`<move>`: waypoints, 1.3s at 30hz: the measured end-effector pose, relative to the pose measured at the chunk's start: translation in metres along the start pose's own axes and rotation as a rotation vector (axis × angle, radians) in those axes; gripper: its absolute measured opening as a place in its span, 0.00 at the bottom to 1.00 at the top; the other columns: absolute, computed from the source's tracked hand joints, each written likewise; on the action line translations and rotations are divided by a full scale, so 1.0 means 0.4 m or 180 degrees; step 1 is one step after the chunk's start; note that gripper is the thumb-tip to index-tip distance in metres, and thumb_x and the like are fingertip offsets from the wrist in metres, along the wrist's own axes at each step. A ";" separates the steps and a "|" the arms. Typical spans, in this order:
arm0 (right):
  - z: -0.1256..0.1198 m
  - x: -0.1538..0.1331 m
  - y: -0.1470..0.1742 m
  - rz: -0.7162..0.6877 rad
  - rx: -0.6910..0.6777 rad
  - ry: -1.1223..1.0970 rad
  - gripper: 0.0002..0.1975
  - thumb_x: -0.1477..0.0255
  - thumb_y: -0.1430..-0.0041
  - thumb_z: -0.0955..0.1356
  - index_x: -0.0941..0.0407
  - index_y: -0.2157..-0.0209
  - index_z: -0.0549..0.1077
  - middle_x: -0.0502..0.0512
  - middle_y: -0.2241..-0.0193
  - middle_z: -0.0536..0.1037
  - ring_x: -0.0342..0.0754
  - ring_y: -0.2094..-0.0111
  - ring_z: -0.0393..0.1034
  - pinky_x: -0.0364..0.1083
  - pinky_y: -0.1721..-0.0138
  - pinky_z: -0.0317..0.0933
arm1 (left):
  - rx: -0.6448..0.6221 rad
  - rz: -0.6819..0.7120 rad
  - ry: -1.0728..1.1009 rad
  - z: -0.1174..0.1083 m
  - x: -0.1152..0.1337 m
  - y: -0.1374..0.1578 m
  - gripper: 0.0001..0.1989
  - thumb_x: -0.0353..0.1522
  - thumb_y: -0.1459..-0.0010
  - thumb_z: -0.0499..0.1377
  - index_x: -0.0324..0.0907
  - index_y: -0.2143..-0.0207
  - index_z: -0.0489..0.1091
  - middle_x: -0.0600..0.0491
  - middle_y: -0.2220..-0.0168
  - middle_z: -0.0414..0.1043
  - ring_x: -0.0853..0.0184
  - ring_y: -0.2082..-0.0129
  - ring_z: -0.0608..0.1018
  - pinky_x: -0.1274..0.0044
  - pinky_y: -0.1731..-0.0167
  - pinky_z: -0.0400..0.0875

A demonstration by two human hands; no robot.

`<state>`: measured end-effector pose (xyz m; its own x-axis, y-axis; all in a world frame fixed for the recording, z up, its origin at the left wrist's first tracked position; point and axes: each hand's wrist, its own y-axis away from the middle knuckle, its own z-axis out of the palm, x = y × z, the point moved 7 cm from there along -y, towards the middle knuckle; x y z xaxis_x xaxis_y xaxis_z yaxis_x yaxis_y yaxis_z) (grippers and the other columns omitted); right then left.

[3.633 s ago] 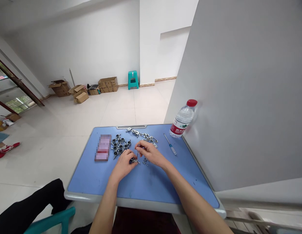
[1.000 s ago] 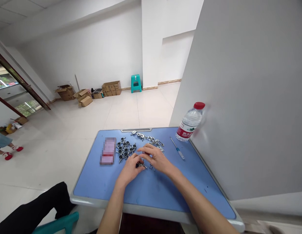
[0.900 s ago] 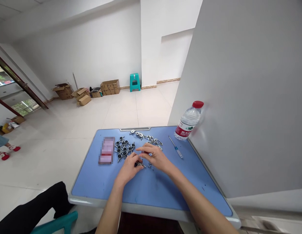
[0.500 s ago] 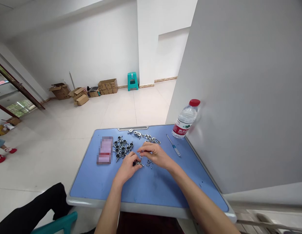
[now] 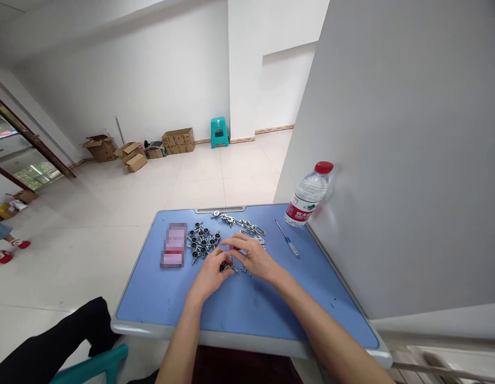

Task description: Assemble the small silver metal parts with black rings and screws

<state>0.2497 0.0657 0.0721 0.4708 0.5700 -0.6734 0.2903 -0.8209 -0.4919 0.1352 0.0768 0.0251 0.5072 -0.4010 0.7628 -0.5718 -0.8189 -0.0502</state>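
Note:
My left hand (image 5: pixel 210 272) is closed around a small metal fitting (image 5: pixel 230 268) with a dark part, held low over the blue table (image 5: pixel 255 314). Just to its right and slightly above, my right hand (image 5: pixel 249 255) is closed in a pinch over that fitting; what its fingertips hold is too small to make out. Several tiny metal screws (image 5: pixel 244 271) lie beneath the right hand. Left of the hands is a cluster of metal fittings with round black centres (image 5: pixel 203 242). Flat metal plates (image 5: pixel 260 242) lie behind my right hand, partly covered by it.
Along the back of the table are metal clips and links (image 5: pixel 249 226). A screwdriver (image 5: pixel 287 239) and a red-capped water bottle (image 5: pixel 309 194) stand or lie at right, by a grey panel (image 5: pixel 391 160). A blurred pink rectangular item (image 5: pixel 174 244) lies at left. Another person's feet (image 5: pixel 20 244) show far left.
My right hand's fingers have shifted slightly and curl more above the left hand's fitting. More metal plates show behind the right hand. The whole view has shifted a little.

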 end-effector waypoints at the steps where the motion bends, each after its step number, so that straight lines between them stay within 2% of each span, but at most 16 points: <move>1: -0.003 0.002 -0.001 -0.0008 0.0027 -0.0020 0.12 0.72 0.34 0.62 0.53 0.55 0.76 0.55 0.67 0.74 0.46 0.67 0.70 0.47 0.62 0.67 | -0.0003 -0.0003 -0.0006 0.001 -0.002 0.000 0.05 0.27 0.45 0.59 0.43 0.65 0.70 0.54 0.62 0.68 0.65 0.60 0.73 0.73 0.57 0.68; 4: -0.013 0.002 -0.002 -0.0050 0.0039 -0.0110 0.12 0.72 0.34 0.63 0.54 0.56 0.77 0.54 0.70 0.74 0.46 0.69 0.70 0.46 0.65 0.66 | -0.0030 0.0011 -0.0040 0.005 -0.010 -0.001 0.06 0.28 0.44 0.58 0.44 0.63 0.71 0.53 0.62 0.68 0.64 0.60 0.72 0.73 0.58 0.68; 7: -0.016 -0.009 -0.003 -0.0132 -0.0119 -0.0291 0.13 0.72 0.34 0.62 0.54 0.57 0.77 0.55 0.69 0.76 0.46 0.68 0.70 0.45 0.65 0.66 | -0.0035 0.0058 0.0025 0.006 -0.015 -0.002 0.05 0.27 0.45 0.59 0.43 0.65 0.70 0.53 0.60 0.69 0.65 0.59 0.72 0.73 0.57 0.68; 12: -0.018 -0.028 -0.001 -0.0131 -0.0412 -0.0429 0.16 0.75 0.34 0.60 0.54 0.52 0.75 0.56 0.65 0.78 0.47 0.63 0.71 0.46 0.61 0.65 | -0.0018 0.0015 0.0147 0.004 -0.015 -0.001 0.03 0.27 0.46 0.59 0.42 0.66 0.69 0.52 0.58 0.69 0.65 0.59 0.73 0.73 0.57 0.68; 19: -0.011 -0.014 0.004 -0.0021 -0.0686 -0.0532 0.17 0.76 0.34 0.59 0.52 0.50 0.74 0.53 0.66 0.78 0.47 0.62 0.70 0.47 0.58 0.64 | -0.0020 0.0009 0.0145 0.001 -0.008 -0.002 0.02 0.27 0.46 0.58 0.42 0.68 0.68 0.52 0.57 0.69 0.65 0.58 0.72 0.74 0.57 0.68; 23: -0.005 0.013 0.003 0.0216 -0.0364 -0.0406 0.14 0.75 0.35 0.60 0.53 0.53 0.73 0.54 0.65 0.77 0.47 0.62 0.70 0.48 0.58 0.64 | -0.0038 0.0031 -0.0051 0.002 -0.008 -0.003 0.01 0.28 0.45 0.58 0.42 0.68 0.69 0.53 0.61 0.69 0.65 0.60 0.73 0.75 0.59 0.68; 27: 0.002 0.014 0.004 0.0386 -0.0032 -0.0273 0.11 0.74 0.35 0.60 0.55 0.55 0.69 0.52 0.68 0.75 0.45 0.68 0.68 0.45 0.64 0.63 | 0.0016 0.0081 -0.0192 0.004 -0.004 -0.002 0.04 0.28 0.44 0.58 0.44 0.65 0.71 0.52 0.60 0.69 0.63 0.58 0.72 0.73 0.58 0.68; 30: 0.004 -0.001 0.004 0.0281 -0.0007 -0.0016 0.08 0.74 0.35 0.60 0.54 0.58 0.68 0.52 0.68 0.74 0.45 0.68 0.68 0.44 0.65 0.61 | 0.0033 0.0117 -0.0178 0.007 -0.001 -0.001 0.08 0.27 0.44 0.58 0.45 0.62 0.73 0.52 0.58 0.69 0.62 0.55 0.72 0.72 0.55 0.67; 34: 0.005 -0.014 0.004 -0.0031 -0.0004 0.0650 0.09 0.71 0.33 0.60 0.55 0.57 0.70 0.56 0.65 0.75 0.47 0.68 0.68 0.44 0.67 0.59 | 0.0093 0.0128 -0.0154 0.009 -0.002 -0.002 0.07 0.28 0.43 0.58 0.45 0.63 0.73 0.52 0.59 0.70 0.62 0.56 0.72 0.71 0.54 0.67; 39: 0.010 -0.004 0.010 -0.0033 0.0370 0.0864 0.12 0.68 0.32 0.59 0.55 0.65 0.72 0.53 0.74 0.77 0.45 0.74 0.69 0.43 0.71 0.57 | 0.0102 0.0131 -0.0158 0.009 -0.003 -0.005 0.07 0.28 0.43 0.58 0.45 0.63 0.73 0.52 0.59 0.70 0.62 0.55 0.72 0.71 0.53 0.68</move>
<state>0.2469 0.0615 0.0688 0.6785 0.5350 -0.5034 0.2062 -0.7964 -0.5685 0.1379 0.0776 0.0220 0.5155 -0.4537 0.7269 -0.5723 -0.8137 -0.1020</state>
